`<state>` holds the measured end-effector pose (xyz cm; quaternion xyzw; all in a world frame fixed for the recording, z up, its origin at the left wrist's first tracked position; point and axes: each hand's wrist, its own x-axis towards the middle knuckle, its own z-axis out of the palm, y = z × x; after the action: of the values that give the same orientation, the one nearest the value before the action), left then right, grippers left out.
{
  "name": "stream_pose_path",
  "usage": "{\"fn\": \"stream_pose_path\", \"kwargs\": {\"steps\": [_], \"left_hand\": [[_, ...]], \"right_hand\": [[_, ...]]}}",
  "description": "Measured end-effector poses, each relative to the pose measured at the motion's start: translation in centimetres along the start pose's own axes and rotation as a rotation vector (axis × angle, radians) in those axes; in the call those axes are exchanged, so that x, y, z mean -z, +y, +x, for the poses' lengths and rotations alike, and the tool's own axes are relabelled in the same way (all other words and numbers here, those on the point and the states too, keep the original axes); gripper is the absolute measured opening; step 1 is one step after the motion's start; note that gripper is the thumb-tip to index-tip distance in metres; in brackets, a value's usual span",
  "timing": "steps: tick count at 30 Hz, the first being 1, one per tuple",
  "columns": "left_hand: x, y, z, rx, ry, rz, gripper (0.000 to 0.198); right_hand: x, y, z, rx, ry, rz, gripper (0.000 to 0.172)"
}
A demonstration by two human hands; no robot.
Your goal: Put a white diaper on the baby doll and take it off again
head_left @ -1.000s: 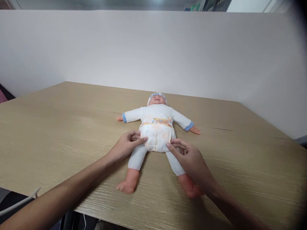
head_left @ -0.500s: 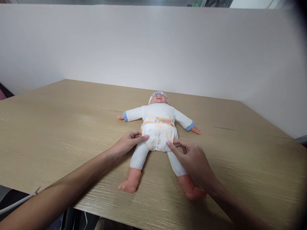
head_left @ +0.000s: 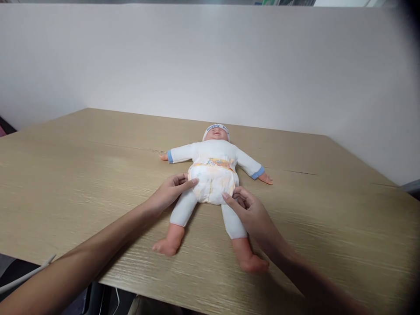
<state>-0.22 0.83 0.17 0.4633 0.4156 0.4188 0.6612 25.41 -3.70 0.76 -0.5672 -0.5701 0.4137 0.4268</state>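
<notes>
A baby doll point(head_left: 215, 151) in a white suit with blue cuffs and a lettered cap lies on its back, arms spread and feet toward me. Round its hips is a white diaper point(head_left: 211, 183) with an orange printed waistband. My left hand point(head_left: 172, 190) pinches the diaper's edge at the left leg opening, thumb on top. On the other side, my right hand point(head_left: 251, 210) holds the diaper's edge at the right leg opening between thumb and curled fingers. The fingertips beneath the edge are partly hidden.
The doll rests on a light wooden table point(head_left: 82, 183) with seams across it. A pale partition point(head_left: 210, 65) rises along the back edge. A white cable point(head_left: 28, 275) hangs at the lower left, beyond the table's front edge.
The doll's lower body and legs have swung slightly to the left. Both hands have shifted left with the diaper, keeping their hold on its edges.
</notes>
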Motion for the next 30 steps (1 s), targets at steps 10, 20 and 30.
{"fn": "stream_pose_path", "kwargs": {"steps": [10,20,30], "left_hand": [[0.3,0.3,-0.3,-0.1,0.071,0.156,0.048],[0.4,0.9,-0.6,-0.103,0.08,0.249,0.048],[4.4,-0.1,4.5,-0.435,0.342,0.719,0.04]], "right_hand": [[0.4,0.1,-0.2,0.195,0.185,-0.298,0.035],[0.7,1.4,0.9,0.186,0.051,-0.175,0.044],[6.1,2.1,6.0,0.437,0.257,-0.521,0.054]]}}
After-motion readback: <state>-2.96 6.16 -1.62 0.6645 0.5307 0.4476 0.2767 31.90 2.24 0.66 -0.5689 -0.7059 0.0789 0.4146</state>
